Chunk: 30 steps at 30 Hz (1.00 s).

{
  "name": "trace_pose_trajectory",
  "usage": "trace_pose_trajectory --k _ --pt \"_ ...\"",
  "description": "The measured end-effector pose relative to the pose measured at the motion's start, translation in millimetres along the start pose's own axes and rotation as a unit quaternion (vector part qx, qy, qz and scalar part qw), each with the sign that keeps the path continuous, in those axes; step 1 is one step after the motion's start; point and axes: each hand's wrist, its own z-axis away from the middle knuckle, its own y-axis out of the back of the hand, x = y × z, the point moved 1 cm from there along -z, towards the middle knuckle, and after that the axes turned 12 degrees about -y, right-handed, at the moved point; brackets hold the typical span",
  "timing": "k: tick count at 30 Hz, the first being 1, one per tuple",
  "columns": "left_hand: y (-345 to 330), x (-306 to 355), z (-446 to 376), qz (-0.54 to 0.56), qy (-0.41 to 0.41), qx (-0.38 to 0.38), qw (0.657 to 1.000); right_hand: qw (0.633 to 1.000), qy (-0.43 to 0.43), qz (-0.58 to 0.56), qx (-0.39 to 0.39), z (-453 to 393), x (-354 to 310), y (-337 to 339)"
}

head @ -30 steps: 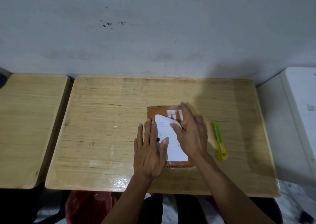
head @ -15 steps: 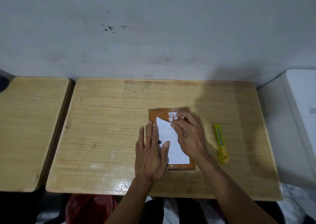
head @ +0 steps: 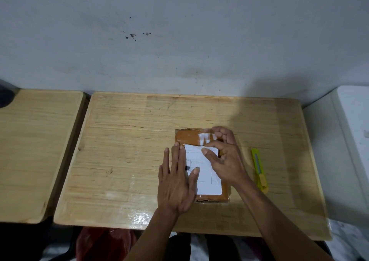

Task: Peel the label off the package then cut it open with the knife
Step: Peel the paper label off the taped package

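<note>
Brightness: dim, flat indoor light with a cool grey cast on the wall (head: 179, 41).
Source: not in view — the glare and shadows suggest it sits overhead.
Glare: a white sheen on the near edge of the wooden table (head: 119, 141), with fainter streaks running up its middle.
Shadows: a broad soft shadow covers the table's right side and climbs the wall behind; the space under the table is almost black.
Sharpness: fairly soft throughout — print on the label (head: 205, 171) is unreadable.
Distortion: wide-angle bending; table edges bow and splay toward the frame's corners.
Exposure: the label is the brightest patch, near washed out.
</note>
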Motion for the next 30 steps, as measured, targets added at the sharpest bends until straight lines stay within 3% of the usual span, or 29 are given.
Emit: trace_pose_trajectory --k 9,14,22,30 --pt "2 -10 -5 0.015 0.049 -0.016 0.999 0.997 -0.042 -0.053 -0.03 12 -1 -2" --pt "13 -9 3 0.045 0.012 0.033 0.998 0.998 -0.027 -0.05 -0.016 16 2 -4" --pt "13 0 18 -0.002 0.04 -0.021 0.999 0.993 -0.036 0.1 0.044 12 -2 1" --pt "9 3 24 -0.002 0.029 -0.008 1.0 0.994 -0.089 0.024 0.052 16 -9 -2"
